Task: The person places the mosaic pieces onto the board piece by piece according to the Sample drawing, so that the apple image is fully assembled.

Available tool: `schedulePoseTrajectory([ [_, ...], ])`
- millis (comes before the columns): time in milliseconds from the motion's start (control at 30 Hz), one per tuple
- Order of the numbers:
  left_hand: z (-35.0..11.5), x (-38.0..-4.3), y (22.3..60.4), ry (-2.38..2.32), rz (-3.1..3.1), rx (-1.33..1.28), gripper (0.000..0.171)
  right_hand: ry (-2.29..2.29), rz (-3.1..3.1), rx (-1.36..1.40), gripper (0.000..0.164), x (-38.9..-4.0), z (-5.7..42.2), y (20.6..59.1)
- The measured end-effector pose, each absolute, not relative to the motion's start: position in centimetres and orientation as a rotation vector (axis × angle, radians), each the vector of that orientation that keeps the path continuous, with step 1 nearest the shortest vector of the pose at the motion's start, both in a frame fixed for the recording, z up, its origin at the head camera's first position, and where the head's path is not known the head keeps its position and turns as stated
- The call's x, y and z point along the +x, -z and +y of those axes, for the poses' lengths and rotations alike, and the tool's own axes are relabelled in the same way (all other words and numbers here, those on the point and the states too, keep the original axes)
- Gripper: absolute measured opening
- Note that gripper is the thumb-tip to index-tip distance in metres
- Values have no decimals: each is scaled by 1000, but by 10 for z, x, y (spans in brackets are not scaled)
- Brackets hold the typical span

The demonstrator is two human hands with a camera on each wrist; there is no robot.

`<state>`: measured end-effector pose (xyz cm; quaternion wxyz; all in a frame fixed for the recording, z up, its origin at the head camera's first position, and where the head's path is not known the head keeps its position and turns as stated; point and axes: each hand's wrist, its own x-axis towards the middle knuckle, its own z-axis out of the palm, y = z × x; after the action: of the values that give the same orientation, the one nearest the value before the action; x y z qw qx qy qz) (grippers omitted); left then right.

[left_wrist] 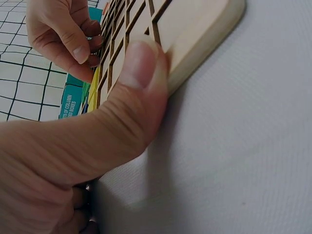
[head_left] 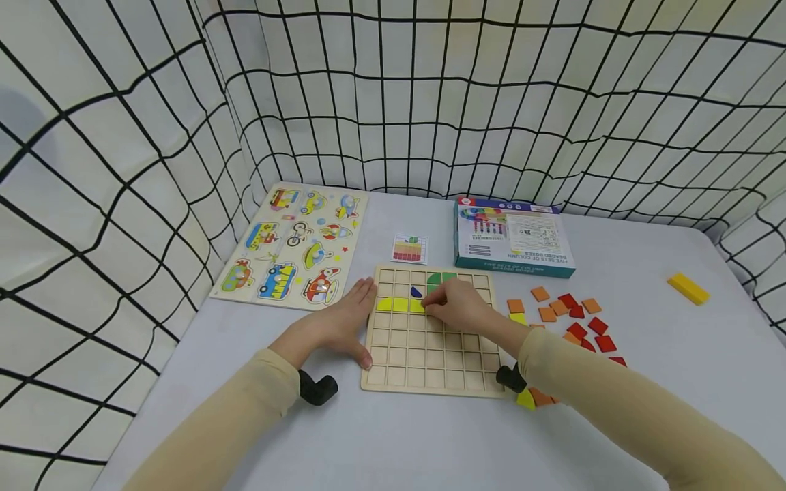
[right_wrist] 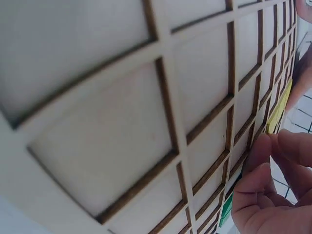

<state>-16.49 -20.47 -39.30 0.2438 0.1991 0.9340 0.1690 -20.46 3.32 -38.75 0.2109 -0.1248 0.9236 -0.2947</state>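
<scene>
A wooden grid board (head_left: 408,358) lies on the table between both hands. My left hand (head_left: 344,320) is spread along its left edge, with the thumb (left_wrist: 139,68) on the near left part of the frame. Over the board, my right hand (head_left: 457,305) pinches with thumb and fingertips at a yellow tile (head_left: 416,306), third in a row of yellow pieces. The fingers hide part of that tile and the cells beside it. A dark blue piece (head_left: 416,292) sits just above the yellow row. Green pieces (head_left: 434,278) sit near the board's far side, partly covered by the right hand.
Loose orange and red tiles (head_left: 604,343) lie scattered right of the board, some under the right forearm. Behind stand a small pattern card (head_left: 409,249) and a teal box (head_left: 516,239). A picture puzzle board (head_left: 288,249) lies left, a yellow block (head_left: 688,288) far right. Black netting encloses the table.
</scene>
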Motion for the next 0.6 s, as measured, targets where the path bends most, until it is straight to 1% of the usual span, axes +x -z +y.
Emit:
schedulePoseTrajectory([
  [100,-205,-166,392,-453,2548,548,140,855,2560,-353,21,-203,41,385],
  [233,-203,-165,393,-453,2546,548,140,922,2549,-358,22,-202,65,380],
  [400,-202,-168,391,-442,2552,558,139,957,2555,-383,24,-196,114,371],
  [600,-204,-169,392,-431,2549,557,138,890,2620,-353,23,-176,175,369],
])
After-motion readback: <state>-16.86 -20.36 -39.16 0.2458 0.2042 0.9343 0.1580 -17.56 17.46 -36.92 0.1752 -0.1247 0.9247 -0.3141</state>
